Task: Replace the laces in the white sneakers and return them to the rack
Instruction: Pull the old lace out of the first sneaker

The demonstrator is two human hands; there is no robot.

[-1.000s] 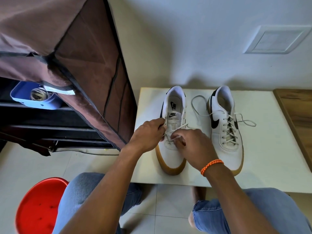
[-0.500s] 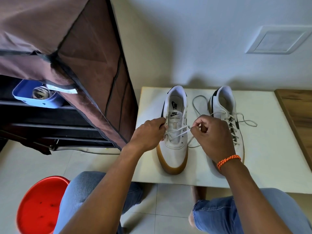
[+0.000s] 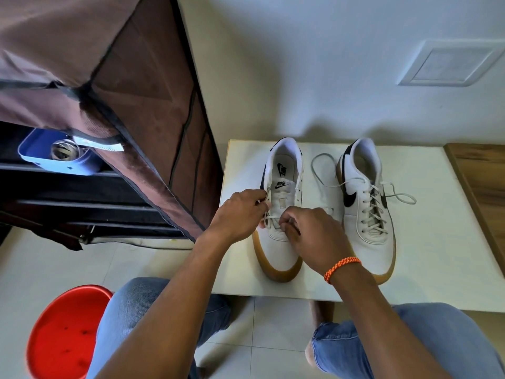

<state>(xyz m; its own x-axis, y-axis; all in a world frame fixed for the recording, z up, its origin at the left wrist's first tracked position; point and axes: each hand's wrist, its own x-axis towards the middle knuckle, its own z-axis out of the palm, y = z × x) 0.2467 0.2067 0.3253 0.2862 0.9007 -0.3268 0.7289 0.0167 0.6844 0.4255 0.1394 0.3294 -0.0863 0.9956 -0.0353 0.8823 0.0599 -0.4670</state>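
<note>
Smooth white tabletop [image 3: 437, 242] against a pale wall, glossy tiles below; both gum-soled leather sneakers stand there, left hand [image 3: 237, 214] and right hand [image 3: 314, 236] pinching the left sneaker [image 3: 281, 250]'s lace [image 3: 269, 221]

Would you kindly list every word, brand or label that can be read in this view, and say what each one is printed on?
"NIKE", with a swoosh beneath: on the tongue label of the left sneaker.
A swoosh logo with lettering: on that sneaker's insole, too small to read.
A black swoosh, no words: on the side of the right sneaker.
White tag on the brown rack cover: too blurred to read.
</note>
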